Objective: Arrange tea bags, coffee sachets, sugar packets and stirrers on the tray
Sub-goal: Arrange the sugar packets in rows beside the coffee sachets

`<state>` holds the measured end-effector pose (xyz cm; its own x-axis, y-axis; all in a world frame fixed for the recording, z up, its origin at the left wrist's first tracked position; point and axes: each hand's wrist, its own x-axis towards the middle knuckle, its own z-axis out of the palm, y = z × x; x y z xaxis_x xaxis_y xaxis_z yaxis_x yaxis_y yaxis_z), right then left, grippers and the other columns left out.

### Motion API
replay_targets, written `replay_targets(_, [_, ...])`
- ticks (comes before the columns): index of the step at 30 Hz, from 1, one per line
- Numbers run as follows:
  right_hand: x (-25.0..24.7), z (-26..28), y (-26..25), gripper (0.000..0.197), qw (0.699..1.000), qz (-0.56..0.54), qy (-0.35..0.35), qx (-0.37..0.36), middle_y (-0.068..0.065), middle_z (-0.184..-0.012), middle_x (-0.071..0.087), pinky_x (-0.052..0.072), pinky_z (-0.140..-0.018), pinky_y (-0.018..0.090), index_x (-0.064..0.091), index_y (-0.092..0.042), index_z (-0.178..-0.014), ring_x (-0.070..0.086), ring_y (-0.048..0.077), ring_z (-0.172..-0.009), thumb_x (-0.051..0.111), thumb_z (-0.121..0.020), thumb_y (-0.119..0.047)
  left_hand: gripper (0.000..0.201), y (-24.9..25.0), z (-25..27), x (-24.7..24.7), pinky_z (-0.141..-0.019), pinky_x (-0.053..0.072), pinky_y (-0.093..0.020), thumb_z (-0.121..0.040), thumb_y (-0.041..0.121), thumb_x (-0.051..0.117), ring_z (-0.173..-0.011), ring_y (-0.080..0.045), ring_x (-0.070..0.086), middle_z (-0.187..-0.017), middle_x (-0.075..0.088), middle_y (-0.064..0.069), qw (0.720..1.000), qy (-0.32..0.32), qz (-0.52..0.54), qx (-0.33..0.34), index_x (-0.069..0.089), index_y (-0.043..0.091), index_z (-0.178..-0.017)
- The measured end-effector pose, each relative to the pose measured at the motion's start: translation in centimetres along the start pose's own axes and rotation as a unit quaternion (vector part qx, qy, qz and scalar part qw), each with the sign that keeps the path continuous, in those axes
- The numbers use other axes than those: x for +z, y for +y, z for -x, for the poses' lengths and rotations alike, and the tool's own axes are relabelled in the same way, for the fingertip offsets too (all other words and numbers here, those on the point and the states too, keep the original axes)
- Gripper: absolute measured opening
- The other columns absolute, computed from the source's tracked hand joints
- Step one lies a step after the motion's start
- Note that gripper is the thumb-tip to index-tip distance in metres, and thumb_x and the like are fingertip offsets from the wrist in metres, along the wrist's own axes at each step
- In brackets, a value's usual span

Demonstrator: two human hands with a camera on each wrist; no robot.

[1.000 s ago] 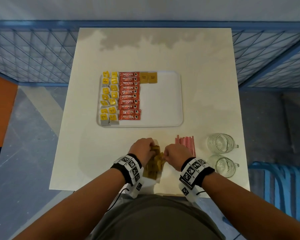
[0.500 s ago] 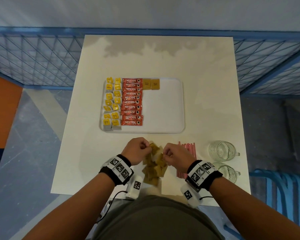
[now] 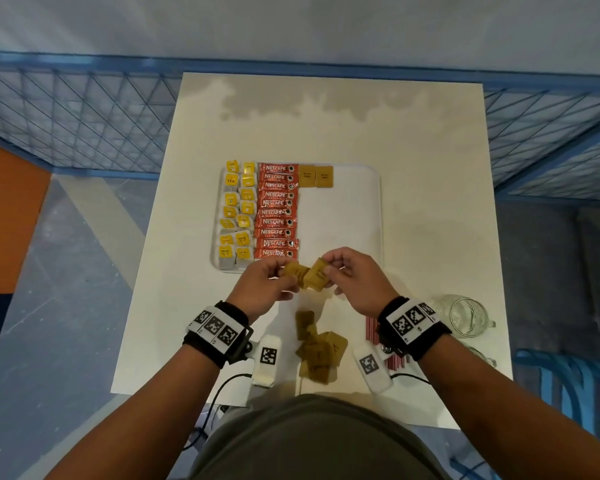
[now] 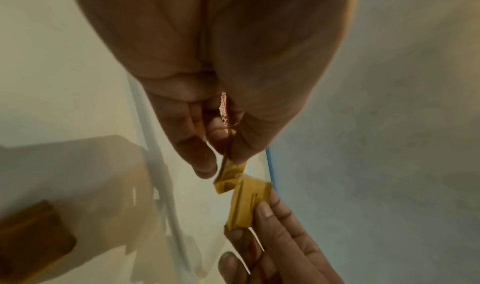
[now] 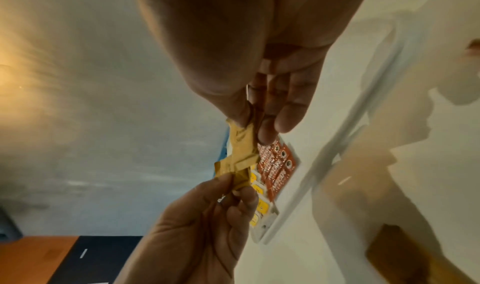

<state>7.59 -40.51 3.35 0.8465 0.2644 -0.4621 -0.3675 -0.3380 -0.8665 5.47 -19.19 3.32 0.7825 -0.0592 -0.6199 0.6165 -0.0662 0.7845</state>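
Brown sugar packets (image 3: pixel 305 274) between hands, glass mugs (image 3: pixel 463 315) nearby

tray (image 3: pixel 368 188) right half open, glass mugs (image 3: pixel 465 317) crowding table's right edge

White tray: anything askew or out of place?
Mostly neat. On the white tray, the yellow-tagged tea bags sit unevenly, several tilted, beside the straight red coffee sachets.
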Motion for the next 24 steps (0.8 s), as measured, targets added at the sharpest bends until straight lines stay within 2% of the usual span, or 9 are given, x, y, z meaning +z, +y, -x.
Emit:
replay_targets(3, [0.3,-1.1,-1.0,0.016,1.0,-0.007,0.003,-0.007,0.004,-0.095,0.069,0.058,-0.066,0.03,0.065,-0.021,-0.107,0.069,0.014,-0.075,0.062,-0.098,-0.008,0.022,0.8,-0.2,-0.3,-0.069,0.055,-0.029,-0.093,0.004,0.067,-0.082,-0.022,0.071,-0.102,0.071,-0.022,1.0,-0.022,0.001,0.011,0.07,0.008,-0.115])
replay_targets(8, [1.2,-2.8,-1.7,0.013,0.999,0.032,0.02,-0.026,-0.001,-0.098,0.068,0.053,-0.065,0.023,0.066,-0.023,-0.109,0.068,0.014,-0.076,0.065,-0.098,-0.015,0.021,1.7,-0.7,-0.4,-0.068,0.056,-0.026,-0.095,0.008,0.066,-0.08,-0.019,0.069,-0.099,0.071,-0.021,0.998,-0.044,0.015,0.03,0.069,0.002,-0.115])
replay_targets(12, [1.8,-4.0,-2.2,0.015,0.999,0.007,0.043,-0.017,-0.001,-0.099,0.068,0.059,-0.067,0.029,0.066,-0.02,-0.111,0.068,0.014,-0.074,0.068,-0.096,-0.019,0.015,2.0,-1.6,-0.7,-0.065,0.056,-0.025,-0.095,0.005,0.064,-0.077,-0.017,0.069,-0.092,0.072,-0.011,0.999,-0.014,0.033,0.027,0.07,0.004,-0.109])
replay_targets(14, [2.1,-4.6,-2.3,0.016,0.999,0.006,0.046,-0.004,-0.002,-0.094,0.068,0.057,-0.066,0.029,0.066,-0.019,-0.11,0.068,0.013,-0.072,0.069,-0.095,-0.022,0.014,2.1,-2.0,-1.0,-0.065,0.055,-0.026,-0.096,0.004,0.063,-0.075,-0.017,0.068,-0.091,0.072,-0.011,0.998,0.005,0.048,0.027,0.07,0.003,-0.108])
replay_targets(20, [2.7,-6.6,-2.3,0.007,0.999,0.04,0.025,0.012,-0.004,-0.081,0.07,0.052,-0.066,0.026,0.068,-0.02,-0.092,0.071,0.015,-0.073,0.071,-0.094,-0.026,0.012,2.7,-3.4,-1.6,-0.064,0.054,-0.025,-0.097,0.004,0.061,-0.074,-0.016,0.068,-0.09,0.072,-0.013,0.997,0.04,0.047,0.036,0.069,0.007,-0.104])
replay_targets(24, [2.1,-8.5,-3.3,0.008,0.998,0.042,0.033,0.014,-0.004,-0.079,0.073,0.055,-0.068,0.03,0.067,-0.022,-0.088,0.072,0.01,-0.07,0.068,-0.096,-0.024,0.007,3.1,-4.2,-2.0,-0.063,0.055,-0.027,-0.095,0.006,0.064,-0.074,-0.019,0.071,-0.085,0.074,-0.008,0.996,0.062,0.054,0.024,0.069,0.012,-0.096])
